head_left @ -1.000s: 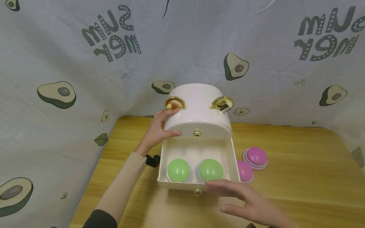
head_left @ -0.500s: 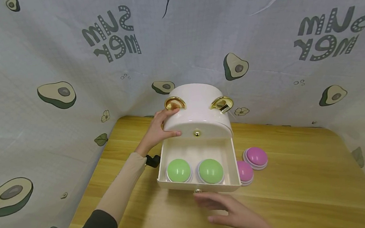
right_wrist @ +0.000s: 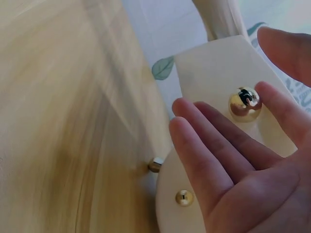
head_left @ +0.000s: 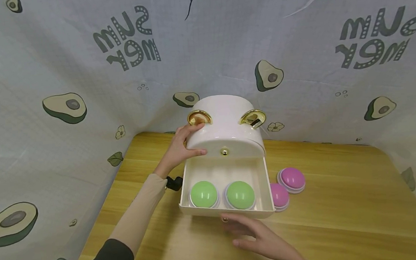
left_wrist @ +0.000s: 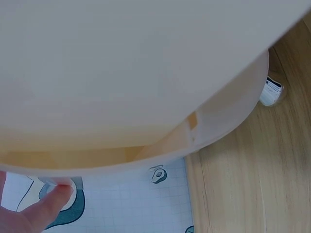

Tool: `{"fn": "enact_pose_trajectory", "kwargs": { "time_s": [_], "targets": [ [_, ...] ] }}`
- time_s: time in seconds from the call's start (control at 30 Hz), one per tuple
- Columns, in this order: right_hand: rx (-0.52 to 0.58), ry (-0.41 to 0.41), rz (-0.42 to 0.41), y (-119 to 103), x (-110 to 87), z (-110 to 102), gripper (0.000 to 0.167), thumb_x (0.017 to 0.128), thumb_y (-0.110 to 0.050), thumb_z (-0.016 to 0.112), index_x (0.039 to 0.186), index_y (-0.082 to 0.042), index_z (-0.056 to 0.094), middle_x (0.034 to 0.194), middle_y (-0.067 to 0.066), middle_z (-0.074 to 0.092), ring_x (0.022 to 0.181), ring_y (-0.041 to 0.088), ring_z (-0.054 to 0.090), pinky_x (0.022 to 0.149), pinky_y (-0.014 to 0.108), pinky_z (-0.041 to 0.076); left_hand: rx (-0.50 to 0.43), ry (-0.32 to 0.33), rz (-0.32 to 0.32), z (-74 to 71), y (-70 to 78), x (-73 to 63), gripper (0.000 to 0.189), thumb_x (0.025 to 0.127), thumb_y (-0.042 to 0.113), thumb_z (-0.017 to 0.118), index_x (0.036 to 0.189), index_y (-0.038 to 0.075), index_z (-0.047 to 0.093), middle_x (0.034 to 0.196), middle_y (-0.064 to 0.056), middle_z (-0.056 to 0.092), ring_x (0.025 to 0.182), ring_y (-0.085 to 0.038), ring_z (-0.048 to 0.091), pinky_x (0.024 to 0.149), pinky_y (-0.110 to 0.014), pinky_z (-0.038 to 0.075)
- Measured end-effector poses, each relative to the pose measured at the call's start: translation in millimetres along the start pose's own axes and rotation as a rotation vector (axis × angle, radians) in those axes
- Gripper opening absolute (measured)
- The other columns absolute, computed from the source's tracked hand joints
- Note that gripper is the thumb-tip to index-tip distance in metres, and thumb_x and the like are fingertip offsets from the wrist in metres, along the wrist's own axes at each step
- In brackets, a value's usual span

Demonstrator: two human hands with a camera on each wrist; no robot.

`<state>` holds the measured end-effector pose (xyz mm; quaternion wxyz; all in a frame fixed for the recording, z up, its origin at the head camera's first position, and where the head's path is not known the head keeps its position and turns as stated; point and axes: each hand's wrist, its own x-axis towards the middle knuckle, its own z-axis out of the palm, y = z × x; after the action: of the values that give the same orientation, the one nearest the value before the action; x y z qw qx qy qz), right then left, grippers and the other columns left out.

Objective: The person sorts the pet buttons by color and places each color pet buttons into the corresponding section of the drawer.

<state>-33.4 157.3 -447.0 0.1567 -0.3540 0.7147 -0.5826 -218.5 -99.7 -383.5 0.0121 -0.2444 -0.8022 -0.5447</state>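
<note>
Your right hand [head_left: 258,237] is the near one: it sits just in front of the drawer [head_left: 226,167], coming in from your right, and the gold knob [right_wrist: 245,108] on the drawer front lies right by the tip of your index finger. Fingers there are loose, extended and grasping nothing; thumb well apart from them, on the side toward you. The right-wrist view puts the knob close beside the index fingertip, the other fingertips past it; contact or a slight gap, cannot tell. Drawer stands pulled out toward you from the white cabinet [head_left: 225,112], its front wall running left to right, so its sliding line, by my reading, goes straight between you and the cabinet, with the knob near the middle of that front. Your left hand [head_left: 179,147] is farther back, gripping the cabinet's left edge, thumb on the front face, fingers up by the left gold ear [head_left: 199,117]. Inside the drawer, two green-domed containers [head_left: 203,194] sit side by side along the front wall, bare floor behind them. Two pink-domed containers [head_left: 293,178] rest outside on the desk [head_left: 351,200], just right of the drawer, the nearer one partly hidden by its side wall.
</note>
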Motion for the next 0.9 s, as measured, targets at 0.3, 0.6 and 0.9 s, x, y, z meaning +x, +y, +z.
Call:
{"fn": "enact_pose_trajectory", "kwargs": {
  "time_s": [0.3,0.6,0.9],
  "targets": [
    [0.025,0.05,-0.022,1,0.9,3,0.053,0.093,0.001,0.058,0.143,-0.005,0.041,0.14,0.017,0.047,0.12,0.028,0.054,0.095,0.036,0.045,0.014,-0.006,-0.016,-0.8,14.0,-3.2,0.073,0.075,0.009,0.082,0.14,0.009,0.048,0.143,-0.01,0.043,0.126,-0.027,0.03,0.098,-0.049,0.036],
    [0.037,0.073,-0.034,0,2.7,5,0.052,0.092,0.004,0.058,0.141,-0.001,0.042,0.136,0.021,0.049,0.118,0.029,0.055,0.095,0.038,0.045,0.0,0.006,0.003,3.0,-23.1,5.4,0.077,0.073,0.016,0.085,0.141,0.019,0.049,0.142,0.0,0.044,0.126,-0.022,0.029,0.096,-0.049,0.036],
    [0.015,0.121,-0.058,2,5.9,0,0.055,0.089,0.01,0.059,0.14,0.002,0.042,0.133,0.026,0.049,0.114,0.031,0.057,0.09,0.043,0.048,0.016,0.003,0.039,2.1,-24.4,5.2,0.075,0.073,0.025,0.085,0.14,0.024,0.051,0.139,0.006,0.047,0.122,-0.019,0.032,0.093,-0.046,0.038]
  ]
}}
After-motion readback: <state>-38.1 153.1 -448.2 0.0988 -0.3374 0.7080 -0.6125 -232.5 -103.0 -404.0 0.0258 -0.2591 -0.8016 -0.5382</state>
